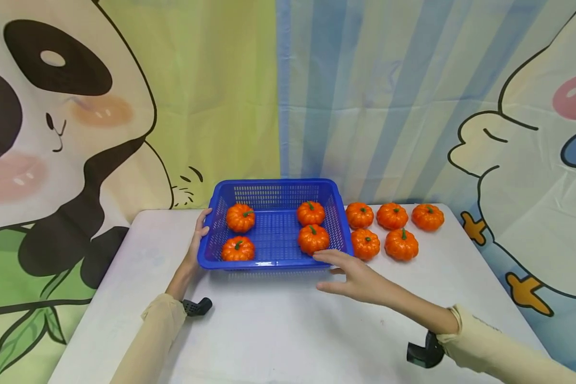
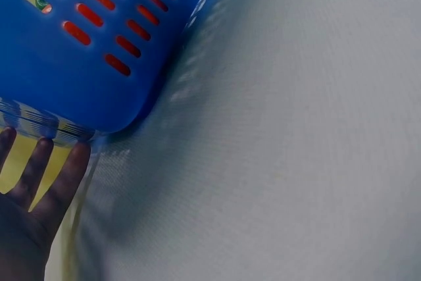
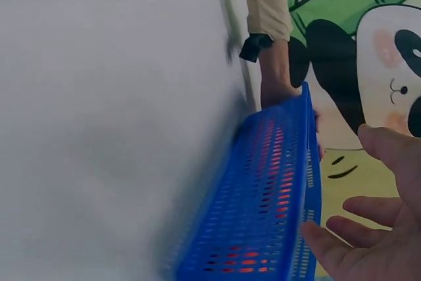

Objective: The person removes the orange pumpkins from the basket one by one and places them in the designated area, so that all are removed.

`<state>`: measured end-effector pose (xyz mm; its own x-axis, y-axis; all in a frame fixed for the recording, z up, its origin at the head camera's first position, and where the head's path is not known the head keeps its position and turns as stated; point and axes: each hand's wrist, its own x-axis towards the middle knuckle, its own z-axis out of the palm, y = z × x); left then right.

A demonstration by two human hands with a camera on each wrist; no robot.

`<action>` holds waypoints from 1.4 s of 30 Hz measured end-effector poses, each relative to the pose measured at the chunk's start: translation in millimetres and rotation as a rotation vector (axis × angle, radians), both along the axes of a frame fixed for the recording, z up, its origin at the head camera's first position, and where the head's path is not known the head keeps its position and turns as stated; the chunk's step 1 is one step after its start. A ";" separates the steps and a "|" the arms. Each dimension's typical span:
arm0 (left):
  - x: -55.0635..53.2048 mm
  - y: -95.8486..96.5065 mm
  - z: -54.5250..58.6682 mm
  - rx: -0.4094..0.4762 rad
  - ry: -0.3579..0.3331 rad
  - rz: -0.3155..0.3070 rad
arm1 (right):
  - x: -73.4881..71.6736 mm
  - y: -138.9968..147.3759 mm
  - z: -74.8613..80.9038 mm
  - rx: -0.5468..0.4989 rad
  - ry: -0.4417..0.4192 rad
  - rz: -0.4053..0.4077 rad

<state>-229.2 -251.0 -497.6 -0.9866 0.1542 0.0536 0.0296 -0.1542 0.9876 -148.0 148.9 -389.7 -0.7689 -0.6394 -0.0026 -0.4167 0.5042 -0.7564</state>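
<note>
A blue plastic basket (image 1: 274,263) with slotted walls stands on the table, holding small orange pumpkins: two at its left, including a front one (image 1: 238,249), and two at its right, including a front one (image 1: 313,239). My left hand (image 1: 198,237) is at the basket's left side; in the left wrist view its straight fingers (image 2: 66,179) touch the outer wall near a corner. Over the front right rim, my right hand (image 1: 348,274) has its fingers spread and holds nothing. Its fingertips overlap the front right pumpkin's lower edge in the head view.
Right of the basket, several more orange pumpkins (image 1: 401,245) sit in two rows on the white table (image 1: 278,330). Behind the table hangs a curtain (image 1: 221,106) printed with a panda and another cartoon figure. Each wrist wears a black camera mount (image 1: 424,352).
</note>
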 end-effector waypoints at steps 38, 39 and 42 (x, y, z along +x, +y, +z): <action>-2.9 0.3 -4.0 -0.034 -0.012 0.016 | -193.8 -203.4 -7.2 0.435 -0.194 0.087; -2.9 -0.1 -3.9 -0.034 -0.013 0.016 | -193.6 -204.3 -7.1 0.431 -0.209 0.098; -2.4 -1.1 -2.9 -0.043 -0.011 0.016 | -204.4 -210.0 -21.3 0.437 -0.264 0.124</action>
